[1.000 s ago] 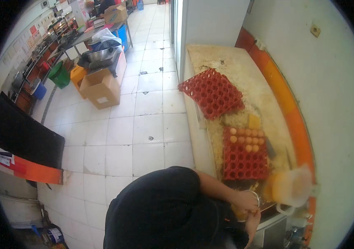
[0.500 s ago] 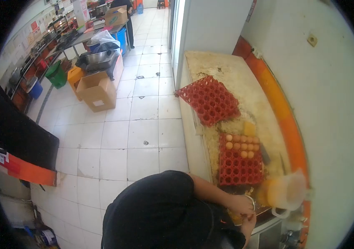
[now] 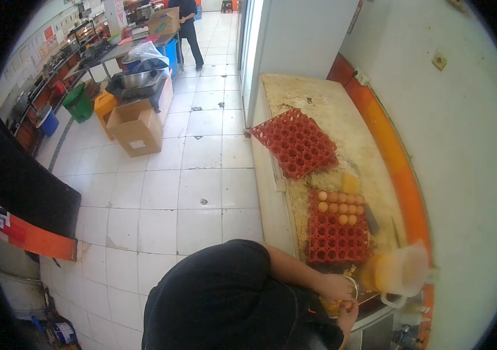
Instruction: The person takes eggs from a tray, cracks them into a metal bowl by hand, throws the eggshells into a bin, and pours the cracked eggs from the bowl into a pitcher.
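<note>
Your left hand [image 3: 335, 286] and right hand [image 3: 349, 314] are together at the near end of the worn, cream-coloured counter [image 3: 312, 96], fingertips meeting over a round container with a pale, shiny rim [image 3: 355, 286]. You have something yellow [image 3: 331, 305] just below your fingers. Whether either hand is clamped on anything, I cannot tell; the fingers overlap and the detail is too small.

Just beyond your hands lies a red, square egg tray with moulded pockets [image 3: 336, 245]. Its brown eggs [image 3: 342, 208] sit in the far rows, while the pockets nearer you are bare. Farther along, a second red egg tray [image 3: 298, 146] lies at an angle, with a flat yellow rectangular piece [image 3: 350, 184] between the two. To the right of your hands stands a translucent plastic jug [image 3: 406, 268], an orange-yellow colour showing inside, its white handle [image 3: 393, 301] towards you. A long dark object [image 3: 371, 219] lies beside the egg-filled rows.
</note>
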### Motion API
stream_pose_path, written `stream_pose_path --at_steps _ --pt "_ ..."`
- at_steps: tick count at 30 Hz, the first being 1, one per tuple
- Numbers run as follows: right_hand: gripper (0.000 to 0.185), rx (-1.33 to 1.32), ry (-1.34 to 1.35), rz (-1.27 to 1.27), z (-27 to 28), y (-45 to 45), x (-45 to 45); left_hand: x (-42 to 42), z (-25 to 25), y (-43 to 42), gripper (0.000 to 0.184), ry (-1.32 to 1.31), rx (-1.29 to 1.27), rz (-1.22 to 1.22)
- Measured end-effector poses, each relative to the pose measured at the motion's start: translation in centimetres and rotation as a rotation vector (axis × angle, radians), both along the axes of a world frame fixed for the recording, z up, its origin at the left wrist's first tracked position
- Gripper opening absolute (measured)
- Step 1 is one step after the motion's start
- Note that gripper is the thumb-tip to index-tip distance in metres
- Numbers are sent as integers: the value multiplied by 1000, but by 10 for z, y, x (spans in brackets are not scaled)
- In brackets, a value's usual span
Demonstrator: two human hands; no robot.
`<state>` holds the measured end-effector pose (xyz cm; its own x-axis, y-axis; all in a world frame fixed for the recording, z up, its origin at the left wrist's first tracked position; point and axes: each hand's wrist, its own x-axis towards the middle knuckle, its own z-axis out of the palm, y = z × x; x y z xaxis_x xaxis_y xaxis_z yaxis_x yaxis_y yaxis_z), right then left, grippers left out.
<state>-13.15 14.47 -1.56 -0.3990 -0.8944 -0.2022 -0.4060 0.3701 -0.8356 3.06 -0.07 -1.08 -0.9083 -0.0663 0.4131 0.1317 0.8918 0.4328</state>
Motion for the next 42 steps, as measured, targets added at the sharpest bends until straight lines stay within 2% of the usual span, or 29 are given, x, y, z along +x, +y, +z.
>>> stream_pose_path --at_steps 3,12,15,18,20,26,32,36,38,39,41,42 --pt "27 8 107 32 24 -2 20 -1 -4 1 37 -33 -32 11" --pt "26 6 163 -11 32 2 29 2 4 4 29 -56 -54 10" --pt "25 25 126 -32 20 4 22 -2 -3 2 25 -6 -78 0" --pt "26 11 75 -60 7 7 15 1 7 1 24 -118 -24 11" --pt "28 -15 58 -64 13 8 19 5 16 -1 31 -263 -34 -22" --pt "30 -10 56 -49 -8 11 -2 1 -9 -4 30 -69 -83 -3" --pt "30 17 7 -73 12 5 11 -3 -12 -5 30 -204 -53 19" --pt "28 49 -15 -131 12 2 15 7 5 -7 29 -193 -78 2" --pt "27 64 319 -17 3 1 6 10 18 -6 21 -372 81 81" --pt "27 81 315 -19 5 5 8 11 19 -3 21 -377 96 73" --pt "26 -25 33 -34 12 2 14 12 21 -5 20 -373 92 77" --pt "28 55 9 -73 27 0 24 10 15 -4 20 -377 98 74"
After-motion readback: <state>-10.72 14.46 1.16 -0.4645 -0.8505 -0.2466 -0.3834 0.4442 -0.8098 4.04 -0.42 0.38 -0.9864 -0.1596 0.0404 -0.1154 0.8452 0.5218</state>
